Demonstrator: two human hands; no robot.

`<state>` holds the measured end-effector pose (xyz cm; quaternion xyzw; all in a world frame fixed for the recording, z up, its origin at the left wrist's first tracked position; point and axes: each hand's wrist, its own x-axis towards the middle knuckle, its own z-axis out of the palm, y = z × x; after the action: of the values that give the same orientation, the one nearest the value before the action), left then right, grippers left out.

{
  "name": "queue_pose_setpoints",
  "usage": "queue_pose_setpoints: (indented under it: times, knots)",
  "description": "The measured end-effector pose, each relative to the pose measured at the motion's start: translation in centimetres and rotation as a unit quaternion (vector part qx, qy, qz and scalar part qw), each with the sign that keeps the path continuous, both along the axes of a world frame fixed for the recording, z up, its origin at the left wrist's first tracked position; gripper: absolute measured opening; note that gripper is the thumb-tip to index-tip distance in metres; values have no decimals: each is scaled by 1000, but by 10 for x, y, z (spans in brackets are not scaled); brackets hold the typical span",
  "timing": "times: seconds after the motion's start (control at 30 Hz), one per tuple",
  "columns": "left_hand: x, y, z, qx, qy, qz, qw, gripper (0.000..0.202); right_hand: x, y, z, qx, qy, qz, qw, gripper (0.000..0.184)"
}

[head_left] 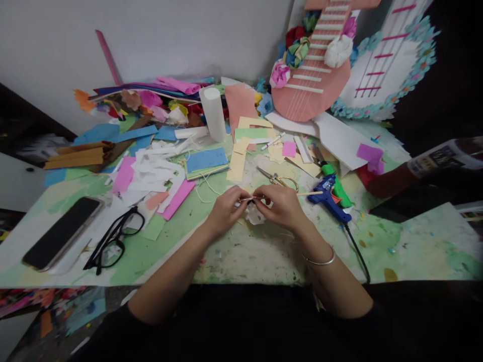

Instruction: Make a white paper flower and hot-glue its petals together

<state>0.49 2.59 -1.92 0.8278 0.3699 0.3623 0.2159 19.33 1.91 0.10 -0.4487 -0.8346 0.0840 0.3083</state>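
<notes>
The fingertips of the left hand (226, 207) and the right hand (279, 203) are brought together over the middle of the table (234, 261), and a small white piece (256, 216) is pinched between them. It is seen just below the meeting fingertips, on the side toward the body, between the two thumbs; neither hand is clearly nearer. Its edge is lobed, and no long axis can be made out. A thin white line is stretched roughly left to right across the pinch; whether it belongs to the piece or is a separate strand cannot be told.

To the right, a thin stick (311, 193) is pointed sideways from behind the right hand toward the blue glue gun (329, 197); whether it is gripped by that hand cannot be told. Gold-handled scissors (277, 179) are left lying just beyond the right hand, with the blades directed to the far left. Beyond the left hand, a blue card (207, 160) is stacked on other sheets.
</notes>
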Motion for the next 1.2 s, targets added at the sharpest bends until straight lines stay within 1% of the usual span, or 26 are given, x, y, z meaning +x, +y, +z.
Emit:
queue_pose_setpoints:
  times: [0.2, 0.33, 0.5, 0.67, 0.8, 0.97, 1.2]
  knots:
    - [-1, -1, 0, 11, -6, 1, 1000, 8, 0, 0, 0, -8, 3, 15, 1000, 14]
    - [-2, -1, 0, -6, -22, 3, 1000, 6, 0, 1, -1, -10, 6, 23, 1000, 15]
    - [-2, 1, 1, -54, -43, 10, 998, 7, -1, 1, 0, -6, -16, 28, 999, 18]
    - [-3, 2, 3, -113, -39, 15, 993, 12, 1, 1, -1, 12, -51, 21, 998, 25]
    - [-4, 2, 7, -148, -22, 9, 989, 16, 3, 3, -2, 3, -33, 36, 999, 28]
    - [-6, 2, 9, -147, -17, 1, 989, 16, 4, 4, -3, -7, 9, 35, 999, 24]
    - [-6, 2, 7, -132, -17, 17, 991, 15, 4, 4, -3, -22, 32, 46, 998, 21]
